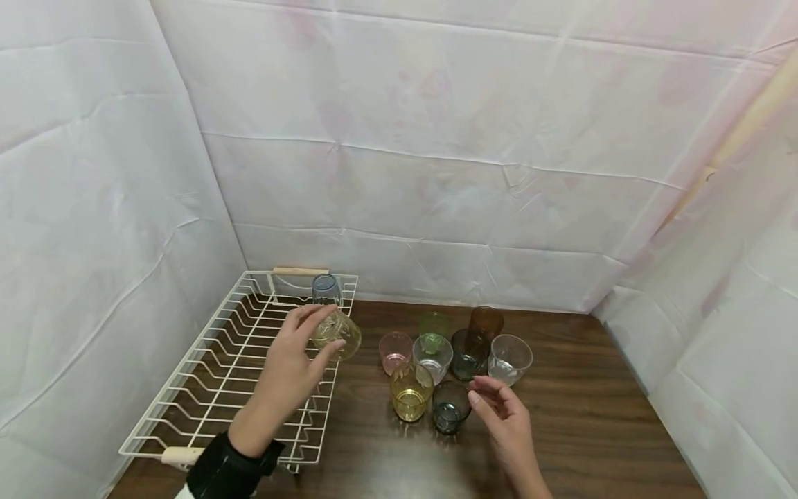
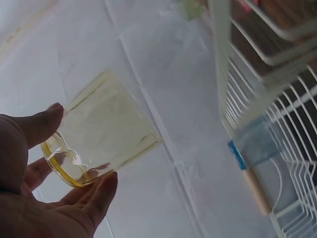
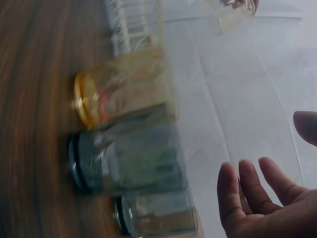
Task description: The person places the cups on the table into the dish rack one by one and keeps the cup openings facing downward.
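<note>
My left hand [image 1: 285, 371] holds a pale yellow glass [image 1: 344, 338] above the rack's right side, pinching it near the thick base. In the left wrist view the thumb and fingers stand on opposite sides of the tilted glass [image 2: 106, 124]. Relaxed fingers of my right hand [image 1: 508, 423] hover just right of a dark grey glass [image 1: 450, 407]. The right wrist view shows those fingers [image 3: 255, 191] apart from the glasses, holding nothing. Beside the dark glass stands a yellow glass [image 1: 411, 394], upright on the table.
A white wire dish rack [image 1: 215, 388] stands at left, with a blue glass [image 1: 325, 290] upside down in its far right corner. Pink [image 1: 395, 352], clear [image 1: 510, 359], green [image 1: 434, 323], brown [image 1: 486, 321] and other glasses cluster on the wooden table [image 1: 580, 409]. White sheets hang around.
</note>
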{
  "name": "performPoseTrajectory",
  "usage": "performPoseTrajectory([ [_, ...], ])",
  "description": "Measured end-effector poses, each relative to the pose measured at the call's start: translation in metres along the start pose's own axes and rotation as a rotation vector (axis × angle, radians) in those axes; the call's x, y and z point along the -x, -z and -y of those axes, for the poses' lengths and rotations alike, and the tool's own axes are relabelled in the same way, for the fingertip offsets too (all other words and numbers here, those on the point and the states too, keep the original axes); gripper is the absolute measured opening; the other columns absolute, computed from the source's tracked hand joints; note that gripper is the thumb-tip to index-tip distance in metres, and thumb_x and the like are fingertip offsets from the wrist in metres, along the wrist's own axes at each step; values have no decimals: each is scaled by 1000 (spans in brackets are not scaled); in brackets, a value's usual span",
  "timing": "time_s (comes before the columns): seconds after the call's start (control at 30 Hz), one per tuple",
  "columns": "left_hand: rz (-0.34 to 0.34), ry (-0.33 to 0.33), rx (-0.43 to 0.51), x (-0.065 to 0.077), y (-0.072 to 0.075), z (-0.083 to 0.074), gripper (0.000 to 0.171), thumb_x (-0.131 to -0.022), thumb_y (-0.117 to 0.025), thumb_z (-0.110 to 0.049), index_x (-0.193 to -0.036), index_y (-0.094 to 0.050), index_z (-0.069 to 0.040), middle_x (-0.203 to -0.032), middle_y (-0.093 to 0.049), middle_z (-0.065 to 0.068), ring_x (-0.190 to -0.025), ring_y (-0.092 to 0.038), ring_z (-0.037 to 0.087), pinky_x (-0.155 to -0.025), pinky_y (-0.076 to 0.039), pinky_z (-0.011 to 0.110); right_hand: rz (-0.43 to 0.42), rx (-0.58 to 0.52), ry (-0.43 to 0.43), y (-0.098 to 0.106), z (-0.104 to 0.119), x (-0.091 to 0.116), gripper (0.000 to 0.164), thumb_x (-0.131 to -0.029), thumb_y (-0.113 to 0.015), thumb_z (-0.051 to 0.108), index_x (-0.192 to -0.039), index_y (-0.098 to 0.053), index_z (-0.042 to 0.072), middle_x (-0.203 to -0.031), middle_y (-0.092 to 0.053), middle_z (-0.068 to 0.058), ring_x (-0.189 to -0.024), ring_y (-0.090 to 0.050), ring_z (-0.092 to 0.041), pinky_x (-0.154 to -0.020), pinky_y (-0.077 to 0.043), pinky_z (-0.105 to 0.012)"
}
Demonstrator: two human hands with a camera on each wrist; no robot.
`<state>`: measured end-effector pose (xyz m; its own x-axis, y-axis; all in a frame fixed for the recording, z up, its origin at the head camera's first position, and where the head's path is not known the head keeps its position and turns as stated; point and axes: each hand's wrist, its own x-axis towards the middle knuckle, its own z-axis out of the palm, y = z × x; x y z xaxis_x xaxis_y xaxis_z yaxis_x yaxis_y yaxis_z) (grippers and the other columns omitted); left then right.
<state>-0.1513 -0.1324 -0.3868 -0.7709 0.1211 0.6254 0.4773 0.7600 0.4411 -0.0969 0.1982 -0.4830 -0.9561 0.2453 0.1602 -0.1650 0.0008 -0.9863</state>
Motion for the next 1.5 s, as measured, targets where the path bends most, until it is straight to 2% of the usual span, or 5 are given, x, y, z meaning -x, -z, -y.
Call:
performPoseTrajectory([
  [0.2, 100, 64, -82, -16, 1, 24, 60, -89, -87, -14, -145, -65, -8, -137, -60, 27, -113, -69, 44, -84, -60, 56, -58, 121, -6, 2, -7, -1, 30, -95, -77, 4, -123, -70, -6, -108, -76, 12, -105, -69, -8, -81, -55, -16],
  [0.6, 280, 243, -206, -39, -25, 73, 58, -92, -77, -4, -147, -59, -1, -139, -55, 32, -118, -65, 47, -98, -57, 60, -78, 168, 2, 0, -22, 1, 20, -102, -70, 8, -120, -74, -2, -108, -76, 5, -98, -67, 3, -82, -55, -14],
  [1.03, 341, 228, -234, -47, -54, 103, 57, -91, -82, -11, -143, -61, 0, -128, -60, 30, -114, -67, 45, -97, -58, 59, -81, 141, -3, 1, -20, -1, 19, -105, -65, 5, -117, -73, -7, -104, -76, 8, -92, -69, 2, -79, -59, -15],
  [1.27, 441, 278, -241, -56, -63, 112, 62, -95, -82, -18, -149, -56, 0, -135, -57, 32, -118, -66, 47, -101, -57, 59, -73, 139, 1, 2, -20, -1, 19, -105, -65, 6, -116, -73, -8, -102, -77, 6, -92, -71, -1, -78, -60, -17],
  [1.5, 467, 311, -238, -61, -70, 123, 64, -96, -81, -22, -151, -55, -1, -142, -55, 35, -124, -63, 52, -104, -54, 63, -63, 120, 5, 5, -22, -2, 20, -106, -63, 5, -115, -72, -10, -101, -78, 8, -94, -72, -1, -78, -62, -20],
])
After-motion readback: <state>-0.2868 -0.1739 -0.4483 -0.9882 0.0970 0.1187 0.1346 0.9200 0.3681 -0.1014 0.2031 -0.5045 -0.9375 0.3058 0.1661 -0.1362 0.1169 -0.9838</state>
